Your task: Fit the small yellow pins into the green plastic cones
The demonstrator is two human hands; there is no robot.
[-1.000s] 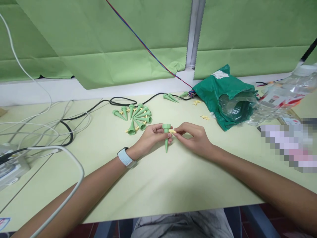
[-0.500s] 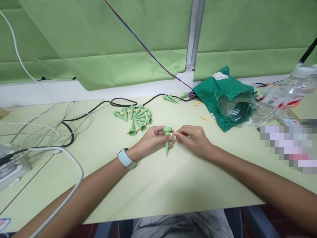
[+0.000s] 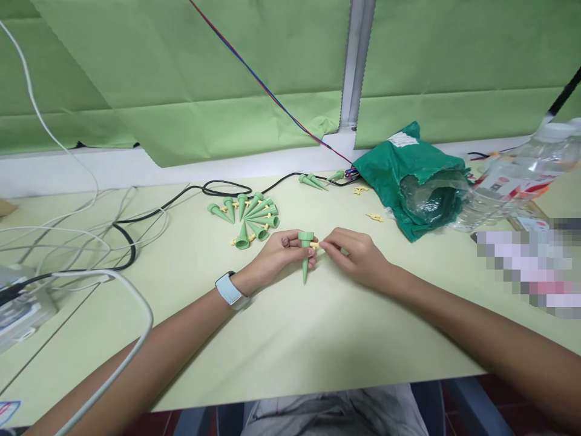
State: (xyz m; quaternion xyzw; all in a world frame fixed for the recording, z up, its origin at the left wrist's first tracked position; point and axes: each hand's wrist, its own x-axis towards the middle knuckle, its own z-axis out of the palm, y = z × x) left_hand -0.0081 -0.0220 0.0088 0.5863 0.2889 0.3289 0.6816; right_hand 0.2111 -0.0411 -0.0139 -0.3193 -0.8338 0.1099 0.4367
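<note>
My left hand (image 3: pixel 287 249) is closed around a green plant watering spike (image 3: pixel 305 241), cap up and pointed end down, just over the table. A small yellow valve (image 3: pixel 315 246) sticks out of the spike's right side. The fingertips of my right hand (image 3: pixel 350 251) pinch the outer end of that valve. Beyond my left hand lies a fan of several green spikes (image 3: pixel 255 212), a number of them with yellow valves. Farther back are a few more spikes (image 3: pixel 313 181). Loose yellow valves (image 3: pixel 374 217) lie to the right of them.
A torn green plastic bag (image 3: pixel 403 175) lies at the back right, beside clear plastic bottles (image 3: pixel 508 175). White and black cables (image 3: pixel 122 242) tangle over the table's left side near a white box (image 3: pixel 27 309). Green paper covers the wall behind. A blurred patch is at the right.
My right hand has shifted slightly right, and more of the yellow valve shows between it and the spike. My left hand stays nearly still; the spike's tip has swung slightly left.
</note>
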